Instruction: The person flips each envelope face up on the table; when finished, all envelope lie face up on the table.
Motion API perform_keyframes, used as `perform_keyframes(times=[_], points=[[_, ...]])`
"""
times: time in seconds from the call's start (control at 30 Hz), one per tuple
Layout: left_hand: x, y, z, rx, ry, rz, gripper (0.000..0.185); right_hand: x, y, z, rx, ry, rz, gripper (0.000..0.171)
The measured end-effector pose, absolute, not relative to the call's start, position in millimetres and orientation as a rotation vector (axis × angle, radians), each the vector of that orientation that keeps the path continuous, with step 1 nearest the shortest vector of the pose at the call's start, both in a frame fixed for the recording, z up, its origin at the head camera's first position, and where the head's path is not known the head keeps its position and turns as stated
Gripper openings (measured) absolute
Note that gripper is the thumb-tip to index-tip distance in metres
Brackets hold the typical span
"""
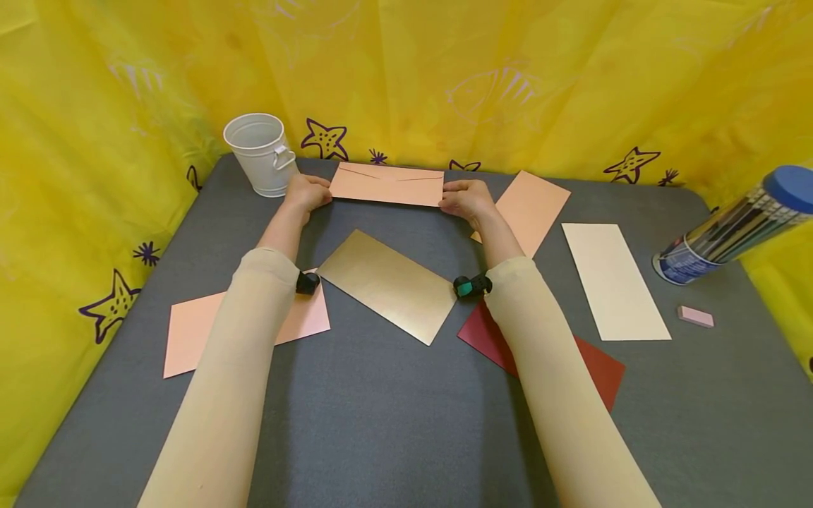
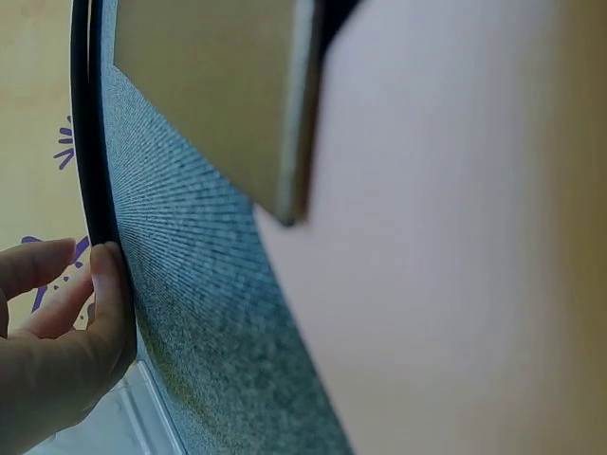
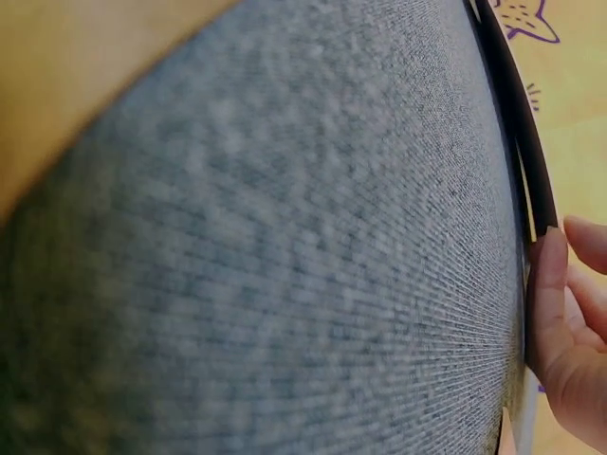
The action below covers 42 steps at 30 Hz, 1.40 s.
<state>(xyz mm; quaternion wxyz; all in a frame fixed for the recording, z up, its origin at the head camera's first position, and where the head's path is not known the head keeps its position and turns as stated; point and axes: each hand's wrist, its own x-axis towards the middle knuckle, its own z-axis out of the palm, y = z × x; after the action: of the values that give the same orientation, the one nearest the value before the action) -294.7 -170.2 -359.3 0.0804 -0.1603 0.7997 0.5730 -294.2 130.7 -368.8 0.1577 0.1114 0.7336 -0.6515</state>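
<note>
At the far side of the table, a long peach envelope (image 1: 387,185) stretches between the two hands. Two slanting flap lines show on its face. The left hand (image 1: 308,194) pinches its left end, beside a white metal bucket (image 1: 263,159). At the right end, the right hand (image 1: 468,199) pinches the envelope between thumb and fingers. Both wrist views show the envelope edge-on as a dark, slightly bowed strip (image 2: 92,142), with fingertips at its end. A gold envelope (image 1: 390,286) lies on the table between the forearms.
Another peach envelope (image 1: 530,208) lies beside the right hand, with a cream envelope (image 1: 615,282) farther right. Pink (image 1: 190,335) and red (image 1: 600,370) envelopes lie partly under the forearms. A pink eraser (image 1: 695,316) and a tilted-looking pencil jar (image 1: 692,257) stand at the right.
</note>
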Motion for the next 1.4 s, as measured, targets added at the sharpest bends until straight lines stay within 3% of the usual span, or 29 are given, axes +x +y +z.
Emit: perform_keyframes(times=[0.73, 0.9, 1.17, 1.4], points=[[-294.0, -171.4, -349.9, -0.41, 2.449, 1.545, 0.034, -289.5, 130.8, -361.3, 0.26, 2.174, -1.762, 0.04], [-292.5, -173.3, -342.3, -0.34, 2.469, 1.439, 0.041, -286.5, 133.9, -353.7, 0.217, 2.213, -1.708, 0.04], [-285.5, -168.4, -330.1, -0.13, 2.426, 1.206, 0.051, -278.4, 139.6, -337.8, 0.059, 2.216, -1.613, 0.042], [-269.6, -161.0, -332.4, 0.132, 2.374, 1.107, 0.052, -262.1, 149.6, -328.6, -0.233, 2.276, -1.352, 0.042]])
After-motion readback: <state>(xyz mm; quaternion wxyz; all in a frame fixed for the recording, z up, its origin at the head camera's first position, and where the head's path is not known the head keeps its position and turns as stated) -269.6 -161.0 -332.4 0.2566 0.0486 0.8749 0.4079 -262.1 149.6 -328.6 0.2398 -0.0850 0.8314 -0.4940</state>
